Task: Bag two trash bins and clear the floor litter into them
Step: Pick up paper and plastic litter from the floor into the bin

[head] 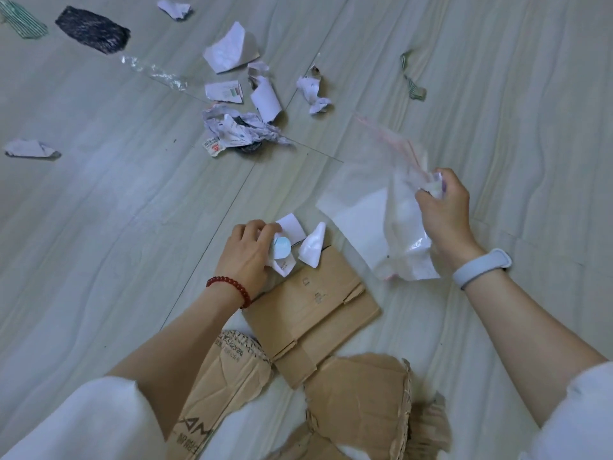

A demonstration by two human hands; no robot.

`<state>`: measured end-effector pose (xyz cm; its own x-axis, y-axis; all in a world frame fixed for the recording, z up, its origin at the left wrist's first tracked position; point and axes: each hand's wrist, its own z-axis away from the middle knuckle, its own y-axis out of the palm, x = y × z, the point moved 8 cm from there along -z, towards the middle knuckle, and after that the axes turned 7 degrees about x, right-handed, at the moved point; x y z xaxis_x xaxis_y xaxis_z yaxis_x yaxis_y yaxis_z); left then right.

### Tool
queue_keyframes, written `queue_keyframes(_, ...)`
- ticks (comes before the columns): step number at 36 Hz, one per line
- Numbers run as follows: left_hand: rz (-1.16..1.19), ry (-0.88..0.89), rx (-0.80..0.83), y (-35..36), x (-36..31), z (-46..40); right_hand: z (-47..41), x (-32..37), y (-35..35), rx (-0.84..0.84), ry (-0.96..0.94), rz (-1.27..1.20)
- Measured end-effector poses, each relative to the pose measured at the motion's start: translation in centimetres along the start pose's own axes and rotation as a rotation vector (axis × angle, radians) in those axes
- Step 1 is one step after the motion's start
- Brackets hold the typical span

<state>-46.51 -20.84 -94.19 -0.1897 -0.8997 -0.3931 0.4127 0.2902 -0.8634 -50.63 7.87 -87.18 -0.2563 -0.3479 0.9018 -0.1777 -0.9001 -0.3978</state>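
My left hand (247, 252), with a red bead bracelet at the wrist, grips a bunch of white paper scraps (282, 250) just above a flat brown cardboard piece (315, 313). My right hand (446, 207), with a pale blue band at the wrist, holds a clear zip-top plastic bag (398, 220) bunched with crumpled white plastic, lifted a little off the floor. More paper litter lies farther out: a crumpled pile (238, 131), a torn white sheet (229, 49) and a small wad (311, 91). No trash bin is in view.
Torn cardboard (361, 403) and a printed cardboard flap (219, 386) lie near my knees. A dark speckled piece (93, 29), a green striped scrap (21, 19), clear film (156, 71), a white scrap (30, 149) and a green scrap (413, 81) sit on the pale wood-look floor.
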Motion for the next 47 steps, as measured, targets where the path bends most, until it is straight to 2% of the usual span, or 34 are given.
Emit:
queue_keyframes(2, 0.063, -0.037, -0.004, -0.5, 0.0, 0.1, 0.5, 0.3, 0.0, 0.046, 0.032, -0.062)
queue_keyframes(4, 0.19, -0.098, -0.012, -1.4, 0.3, 0.5, 1.1, 0.6, 0.9, 0.166, 0.061, -0.109)
queue_keyframes(6, 0.256, -0.152, -0.115, -2.9, 1.3, 1.4, 1.8, 1.0, 2.2, 0.323, 0.076, -0.068)
queue_keyframes(10, 0.366, -0.29, -0.302, -5.5, 4.9, 4.5, 4.1, 2.8, 7.3, 0.671, -0.055, 0.264)
queue_keyframes(16, 0.389, -0.526, -0.393, -8.2, 11.0, 9.2, 9.4, 3.9, 16.1, 0.916, -0.33, 0.659)
queue_keyframes(18, 0.382, -0.587, -0.392, -8.6, 13.1, 10.9, 11.4, 3.6, 18.4, 0.964, -0.405, 0.84)
queue_keyframes(21, 0.322, -0.607, -0.284, -8.0, 15.5, 13.0, 13.8, 2.3, 21.3, 1.028, -0.419, 1.028)
queue_keyframes(23, 0.26, -0.597, -0.204, -7.5, 16.6, 14.4, 14.8, 1.8, 22.8, 1.044, -0.421, 1.072)
queue_keyframes(26, 0.189, -0.61, -0.166, -7.9, 18.5, 16.7, 15.0, 1.7, 23.9, 1.016, -0.415, 1.074)
queue_keyframes(31, 0.184, -0.679, -0.245, -9.8, 20.5, 20.0, 14.7, 1.7, 24.1, 0.974, -0.335, 1.079)
queue_keyframes(38, 0.277, -0.615, -0.281, -11.6, 20.4, 22.5, 14.6, 2.9, 24.6, 0.874, -0.332, 1.108)
queue_keyframes(43, 0.279, -0.585, -0.329, -14.2, 21.0, 25.4, 15.5, 9.0, 25.2, 0.66, -0.522, 1.045)
queue_keyframes(47, 0.263, -0.57, -0.422, -18.0, 22.0, 29.1, 18.0, 15.8, 27.9, 0.629, -0.662, 0.942)
